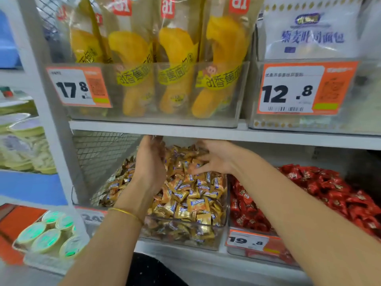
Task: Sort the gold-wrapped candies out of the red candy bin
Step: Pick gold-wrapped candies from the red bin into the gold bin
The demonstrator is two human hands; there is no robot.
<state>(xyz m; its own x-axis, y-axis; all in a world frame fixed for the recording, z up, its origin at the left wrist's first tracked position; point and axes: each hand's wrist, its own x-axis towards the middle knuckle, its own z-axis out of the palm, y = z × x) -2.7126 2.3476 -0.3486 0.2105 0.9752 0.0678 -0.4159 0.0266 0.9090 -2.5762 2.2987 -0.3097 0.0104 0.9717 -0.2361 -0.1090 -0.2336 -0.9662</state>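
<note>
A clear bin point(223, 230) on the lower shelf is heaped with gold-wrapped candies point(191, 203). To its right stands the bin point(249, 254) of red-wrapped candies point(321, 188). Both my hands are over the gold heap, far back under the shelf above. My left hand point(150, 162) is held edge-on, fingers loosely curved, at the heap's left side; whether it holds candies I cannot tell. My right hand point(212, 159) lies with spread, straight fingers on the gold candies at the back of the heap.
The shelf board point(206, 133) hangs low just above my hands. A wire mesh panel point(99, 155) closes the left side. Banana bread packs point(177, 67) and price tags point(288, 89) fill the shelf above. Green-lidded cups point(47, 238) sit at lower left.
</note>
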